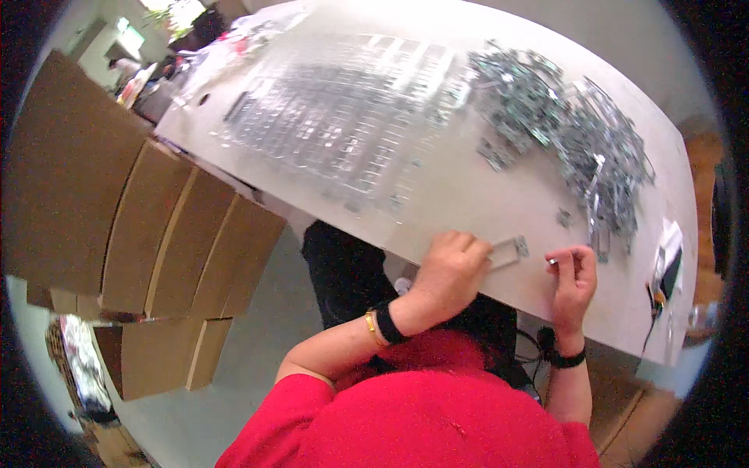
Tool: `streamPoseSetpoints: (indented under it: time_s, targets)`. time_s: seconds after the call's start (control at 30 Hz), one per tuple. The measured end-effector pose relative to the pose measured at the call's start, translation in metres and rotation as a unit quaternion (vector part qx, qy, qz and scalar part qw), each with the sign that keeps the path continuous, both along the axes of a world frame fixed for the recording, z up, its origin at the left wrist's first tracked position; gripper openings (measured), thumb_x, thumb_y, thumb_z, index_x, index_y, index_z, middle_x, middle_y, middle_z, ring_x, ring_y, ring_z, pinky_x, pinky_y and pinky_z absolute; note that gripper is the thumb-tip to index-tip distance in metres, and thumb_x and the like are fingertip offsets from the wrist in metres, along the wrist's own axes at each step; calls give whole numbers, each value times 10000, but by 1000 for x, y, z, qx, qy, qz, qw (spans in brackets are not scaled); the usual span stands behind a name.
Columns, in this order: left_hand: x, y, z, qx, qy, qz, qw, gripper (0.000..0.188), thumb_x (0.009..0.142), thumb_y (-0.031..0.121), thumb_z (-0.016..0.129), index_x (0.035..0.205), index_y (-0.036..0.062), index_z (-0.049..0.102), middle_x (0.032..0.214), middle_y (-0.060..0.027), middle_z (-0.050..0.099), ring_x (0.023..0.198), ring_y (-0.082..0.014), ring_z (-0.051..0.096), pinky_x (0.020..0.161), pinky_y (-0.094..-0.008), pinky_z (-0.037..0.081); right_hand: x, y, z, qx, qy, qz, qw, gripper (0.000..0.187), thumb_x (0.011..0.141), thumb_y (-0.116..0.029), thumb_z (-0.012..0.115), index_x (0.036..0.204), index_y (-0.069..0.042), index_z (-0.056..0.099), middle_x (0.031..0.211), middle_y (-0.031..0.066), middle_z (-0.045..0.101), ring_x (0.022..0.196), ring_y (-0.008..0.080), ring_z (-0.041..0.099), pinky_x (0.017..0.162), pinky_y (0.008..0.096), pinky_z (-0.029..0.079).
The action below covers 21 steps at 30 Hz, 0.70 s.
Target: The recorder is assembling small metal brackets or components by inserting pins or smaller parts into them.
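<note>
Left hand (451, 269): fingers closed on flat frame (521, 247), tabletop's (468, 199) near edge
Right hand (575, 287): fingers pinched — small shiny bit (553, 262)
Frame: handling step, apparently — next calls for steady grip

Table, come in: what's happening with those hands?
Left hand holding grey frame by one end. Right hand curled, shiny bit showing. Heap of grey parts beyond, not between.

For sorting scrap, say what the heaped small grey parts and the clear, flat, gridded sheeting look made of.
Heaped small grey parts: probably shiny metal, given bright glints. Clear, flat, gridded sheeting: likely glossy plastic, being see-through with white reflections. Blur leaves both uncertain.
</note>
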<state>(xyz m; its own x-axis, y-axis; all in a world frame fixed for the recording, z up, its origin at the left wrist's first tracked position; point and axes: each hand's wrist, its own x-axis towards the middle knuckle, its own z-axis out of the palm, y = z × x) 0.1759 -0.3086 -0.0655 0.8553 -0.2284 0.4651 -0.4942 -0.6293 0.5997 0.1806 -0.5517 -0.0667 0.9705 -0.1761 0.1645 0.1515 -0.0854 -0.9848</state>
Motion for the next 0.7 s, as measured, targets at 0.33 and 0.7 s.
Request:
streamPoseSetpoints:
  time_s: [0.33, 0.7]
  targets:
    - [-9, 13, 21, -14, 65, -96, 993, 94, 883, 147, 720, 912, 76, 667, 897, -118, 654, 893, -353, 637, 824, -477, 482, 5, -13, -15, -50, -2, 20, 999, 67, 1086, -132, 592, 1058, -74, 574, 933, 28, 689, 790, 82, 586, 756, 236, 489]
    - [29, 146, 134, -49, 20, 119, 992, 126, 868, 107, 773, 960, 23, 757, 900, -112, 755, 855, -191, 728, 775, -329, 569, 11, -9, -8, -37, 29, 15, 999, 89, 1069, -126, 607, 990, -85, 600, 874, 15, 686, 737, 83, 592, 693, 246, 492]
